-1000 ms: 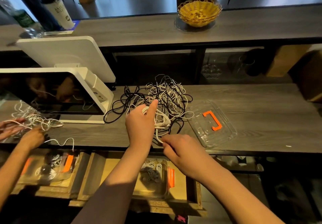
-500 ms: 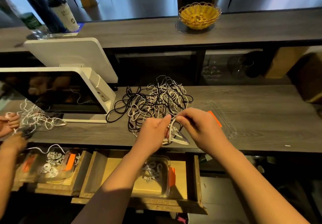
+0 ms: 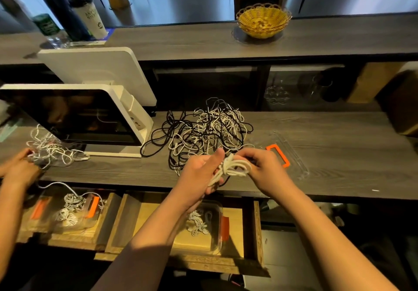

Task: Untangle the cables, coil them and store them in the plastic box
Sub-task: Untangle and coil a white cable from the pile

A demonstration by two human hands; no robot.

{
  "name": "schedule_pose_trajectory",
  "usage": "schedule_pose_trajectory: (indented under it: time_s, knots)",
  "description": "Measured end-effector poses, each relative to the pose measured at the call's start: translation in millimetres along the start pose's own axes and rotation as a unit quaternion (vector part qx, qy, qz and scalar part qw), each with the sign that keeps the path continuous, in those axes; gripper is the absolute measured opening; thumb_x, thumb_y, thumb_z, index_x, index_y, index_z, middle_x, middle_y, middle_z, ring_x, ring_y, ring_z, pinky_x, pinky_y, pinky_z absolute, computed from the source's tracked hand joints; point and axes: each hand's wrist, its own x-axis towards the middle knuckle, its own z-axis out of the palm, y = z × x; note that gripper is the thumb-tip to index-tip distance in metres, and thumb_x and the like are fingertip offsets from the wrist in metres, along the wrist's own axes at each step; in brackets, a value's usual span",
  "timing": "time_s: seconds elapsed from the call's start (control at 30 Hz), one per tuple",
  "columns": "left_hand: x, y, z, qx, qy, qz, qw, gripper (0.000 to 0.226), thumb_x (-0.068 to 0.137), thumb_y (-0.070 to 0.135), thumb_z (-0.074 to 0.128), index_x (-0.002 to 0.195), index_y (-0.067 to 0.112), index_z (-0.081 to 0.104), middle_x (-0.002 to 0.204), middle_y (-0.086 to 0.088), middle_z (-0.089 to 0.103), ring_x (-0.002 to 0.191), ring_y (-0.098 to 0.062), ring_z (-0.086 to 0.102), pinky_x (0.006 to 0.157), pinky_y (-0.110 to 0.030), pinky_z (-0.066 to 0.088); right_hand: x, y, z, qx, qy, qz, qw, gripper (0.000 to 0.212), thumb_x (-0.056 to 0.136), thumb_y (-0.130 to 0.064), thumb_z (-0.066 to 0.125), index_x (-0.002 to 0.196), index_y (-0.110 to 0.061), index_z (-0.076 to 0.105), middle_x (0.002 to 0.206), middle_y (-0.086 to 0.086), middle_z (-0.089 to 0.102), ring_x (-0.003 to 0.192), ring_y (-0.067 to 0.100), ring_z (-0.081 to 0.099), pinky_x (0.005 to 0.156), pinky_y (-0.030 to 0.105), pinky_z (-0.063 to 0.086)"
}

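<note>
**Coiling one white cable**

Head view: left hand (image 3: 199, 173) grips a white cable bundle (image 3: 233, 168) above the tabletop (image 3: 339, 161); right hand (image 3: 262, 166) fingers pinch its loops. Next, probably, into the plastic box (image 3: 214, 229) below.

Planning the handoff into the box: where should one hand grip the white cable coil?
Grip the white cable coil at its bunched waist, where the left hand holds the strands together. Come from the left, fingers across the strands; the right-side loops by the right hand fan open and would probably slip.
</note>
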Motion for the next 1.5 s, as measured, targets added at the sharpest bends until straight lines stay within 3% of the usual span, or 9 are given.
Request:
schedule_pose_trajectory:
  time_s: [0.13, 0.27, 0.5, 0.67, 0.83, 1.03, 1.23, 1.33, 1.5]
  knots:
    - [2.1, -4.5, -3.8, -0.122, 0.002, 0.009, 0.992, 0.051, 0.078, 0.057, 0.056, 0.083, 0.007, 0.057, 0.048, 0.005, 0.05, 0.036, -0.002, 0.038, 0.039, -0.013, 0.032, -6.4, -2.9, 10.5, -0.002, -0.021, -0.003, 1.0, 0.011, 0.095, -0.033, 0.064, 0.097, -0.031, 0.074, 0.082, -0.002, 0.073, 0.075, 0.021, 0.067, 0.071, 0.049, 0.055]
    - [7.7, -7.7, -7.1, -0.163, 0.067, 0.034, 0.984, 0.042, 0.087, 0.051, 0.054, 0.085, 0.009, 0.057, 0.051, 0.004, 0.046, 0.041, -0.005, 0.036, 0.042, -0.014, 0.031, -22.4, -13.6, 18.3, -0.025, -0.042, -0.042, 0.998, 0.021, 0.097, -0.04, 0.058, 0.105, -0.029, 0.075, 0.08, -0.008, 0.072, 0.069, 0.007, 0.064, 0.066, 0.034, 0.054]
    - [16.7, -13.2, -4.9, -0.03, 0.17, 0.015, 0.985, 0.03, 0.1, 0.04, 0.055, 0.086, 0.017, 0.068, 0.057, 0.01, 0.059, 0.049, -0.003, 0.047, 0.045, -0.015, 0.036, -40.3, -26.7, 19.8, -0.046, 0.09, -0.154, 0.983, 0.025, 0.094, -0.034, 0.059, 0.101, -0.018, 0.076, 0.088, -0.011, 0.072, 0.08, -0.003, 0.064, 0.073, 0.01, 0.049]
    - [15.0, -7.7, -4.5, 0.024, 0.144, 0.013, 0.989, 0.04, 0.099, 0.044, 0.054, 0.086, 0.01, 0.07, 0.051, 0.006, 0.055, 0.045, -0.005, 0.046, 0.045, -0.016, 0.037, -46.1, -42.9, 7.1, 0.066, 0.143, -0.183, 0.97, 0.011, 0.089, -0.021, 0.07, 0.098, -0.018, 0.076, 0.087, -0.01, 0.074, 0.078, 0.004, 0.07, 0.068, 0.022, 0.056]
    - [10.7, 3.1, -1.4, -0.021, 0.12, 0.027, 0.992, 0.037, 0.092, 0.045, 0.061, 0.081, 0.011, 0.069, 0.06, -0.001, 0.065, 0.052, -0.009, 0.057, 0.047, -0.02, 0.045, -44.4, -65.0, -1.7, 0.178, 0.104, -0.151, 0.967, 0.016, 0.085, -0.012, 0.076, 0.096, -0.024, 0.074, 0.088, -0.012, 0.076, 0.079, 0.008, 0.073, 0.073, 0.021, 0.056]
    - [4.0, 0.4, -3.5, -0.044, 0.116, 0.027, 0.992, 0.03, 0.085, 0.048, 0.068, 0.085, 0.018, 0.073, 0.073, -0.004, 0.07, 0.064, -0.016, 0.061, 0.053, -0.024, 0.048, -35.4, -70.5, -7.7, 0.148, 0.056, -0.139, 0.977, 0.023, 0.085, -0.005, 0.075, 0.1, -0.022, 0.073, 0.09, -0.008, 0.075, 0.084, 0.012, 0.071, 0.075, 0.022, 0.056]
    - [-0.1, 0.5, -8.0, 0.038, -0.004, 0.008, 0.999, 0.009, 0.094, 0.015, 0.064, 0.097, 0.006, 0.066, 0.064, 0.005, 0.064, 0.055, -0.005, 0.059, 0.052, -0.02, 0.048, -23.4, -68.9, -23.7, 0.002, 0.086, -0.187, 0.979, 0.013, 0.09, -0.009, 0.072, 0.101, -0.016, 0.072, 0.089, -0.01, 0.07, 0.082, 0.004, 0.065, 0.071, 0.012, 0.048]
    - [-4.7, 5.6, -9.7, 0.052, -0.099, 0.017, 0.994, 0.021, 0.089, 0.026, 0.066, 0.1, 0.008, 0.065, 0.073, 0.006, 0.067, 0.063, -0.007, 0.063, 0.056, -0.019, 0.049, -18.9, -68.2, -37.1, 0.038, 0.087, -0.141, 0.985, 0.011, 0.091, -0.012, 0.069, 0.095, -0.021, 0.07, 0.083, -0.011, 0.069, 0.078, 0.007, 0.064, 0.069, 0.014, 0.047]
    - [-12.1, 13.8, -18.6, 0.061, -0.218, 0.03, 0.974, 0.004, 0.089, 0.024, 0.067, 0.089, 0.028, 0.07, 0.082, 0.006, 0.068, 0.074, -0.013, 0.065, 0.073, -0.028, 0.055, -10.7, -65.9, -51.1, 0.123, -0.024, -0.049, 0.991, 0.009, 0.086, -0.022, 0.073, 0.085, -0.012, 0.072, 0.074, 0.001, 0.07, 0.068, 0.015, 0.066, 0.066, 0.026, 0.055]
